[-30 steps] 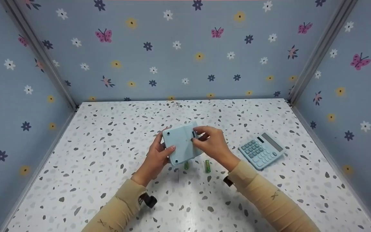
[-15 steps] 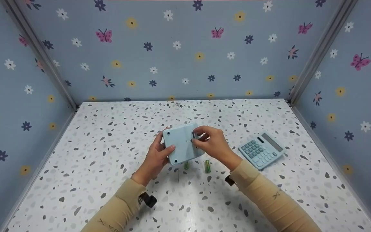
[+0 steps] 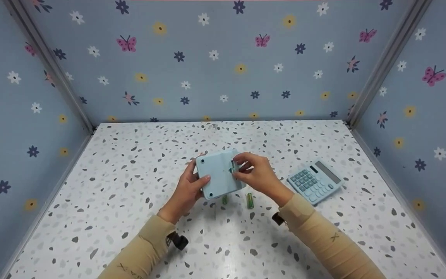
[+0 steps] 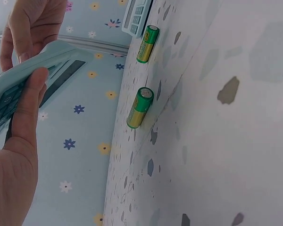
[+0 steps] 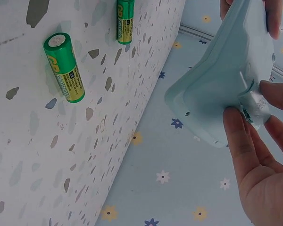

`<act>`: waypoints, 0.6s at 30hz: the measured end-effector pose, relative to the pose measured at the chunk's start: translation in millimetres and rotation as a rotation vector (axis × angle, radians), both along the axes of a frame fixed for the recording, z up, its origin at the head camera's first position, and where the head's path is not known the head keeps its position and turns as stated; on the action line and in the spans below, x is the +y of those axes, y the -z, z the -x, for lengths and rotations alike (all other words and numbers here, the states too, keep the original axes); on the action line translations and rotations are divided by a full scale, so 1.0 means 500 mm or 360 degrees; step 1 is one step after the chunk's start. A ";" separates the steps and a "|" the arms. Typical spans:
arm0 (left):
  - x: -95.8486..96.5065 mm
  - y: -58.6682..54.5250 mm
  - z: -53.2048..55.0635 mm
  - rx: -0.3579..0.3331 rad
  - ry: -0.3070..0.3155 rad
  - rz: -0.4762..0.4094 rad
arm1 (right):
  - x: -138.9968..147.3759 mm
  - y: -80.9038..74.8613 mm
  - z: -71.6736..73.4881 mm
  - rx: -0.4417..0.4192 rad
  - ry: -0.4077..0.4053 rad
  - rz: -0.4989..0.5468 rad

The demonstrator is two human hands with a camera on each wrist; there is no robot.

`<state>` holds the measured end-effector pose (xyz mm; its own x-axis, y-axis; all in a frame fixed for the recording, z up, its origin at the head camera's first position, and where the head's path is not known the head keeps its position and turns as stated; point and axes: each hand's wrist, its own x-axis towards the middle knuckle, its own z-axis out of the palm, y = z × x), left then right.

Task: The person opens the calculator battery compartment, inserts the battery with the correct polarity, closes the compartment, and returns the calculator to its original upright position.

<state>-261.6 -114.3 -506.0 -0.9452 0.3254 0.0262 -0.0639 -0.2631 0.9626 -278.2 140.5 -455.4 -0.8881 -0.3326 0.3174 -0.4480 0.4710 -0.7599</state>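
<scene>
The left hand (image 3: 188,186) grips a pale-blue calculator (image 3: 219,174) by one side, thumb on its back and fingers against the key side, holding it above the middle of the desk (image 3: 138,209), back toward the head camera. The right hand (image 3: 259,172) pinches a small pale-blue piece (image 5: 254,106) at the calculator's back between thumb and fingers. Two green-and-yellow batteries (image 5: 64,68) lie apart on the desk, on the person's side of the held calculator. A second calculator (image 3: 316,181) lies keys up toward the desk's right edge.
</scene>
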 end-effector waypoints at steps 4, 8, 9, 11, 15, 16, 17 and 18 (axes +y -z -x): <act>0.002 0.000 0.001 0.0006 0.0005 0.0004 | -0.001 0.000 -0.005 0.0031 -0.0003 0.0035; 0.004 -0.001 0.002 -0.0002 0.0002 0.0013 | -0.001 0.002 -0.007 0.0095 0.0004 0.0044; 0.004 -0.002 0.002 -0.0005 -0.0002 0.0013 | -0.001 0.003 -0.007 0.0109 0.0006 0.0050; 0.006 -0.005 0.002 -0.0011 -0.0012 0.0005 | 0.000 0.004 -0.006 0.0124 0.0012 0.0066; 0.008 -0.008 0.003 -0.0008 -0.0032 -0.0016 | 0.002 0.003 -0.004 0.0110 0.0019 0.0122; 0.008 -0.008 0.004 -0.0004 -0.0030 -0.0018 | 0.002 0.002 -0.004 0.0101 0.0025 0.0131; 0.008 -0.009 0.005 0.0001 -0.0026 -0.0020 | 0.002 0.001 -0.004 0.0092 0.0033 0.0141; 0.008 -0.009 0.006 0.0008 -0.0020 -0.0018 | 0.003 0.000 -0.003 0.0083 0.0041 0.0147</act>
<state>-264.5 -110.2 -501.6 -0.9490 0.3133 0.0342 -0.0560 -0.2745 0.9600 -276.5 141.8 -455.5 -0.8774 -0.2767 0.3918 -0.4767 0.4118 -0.7767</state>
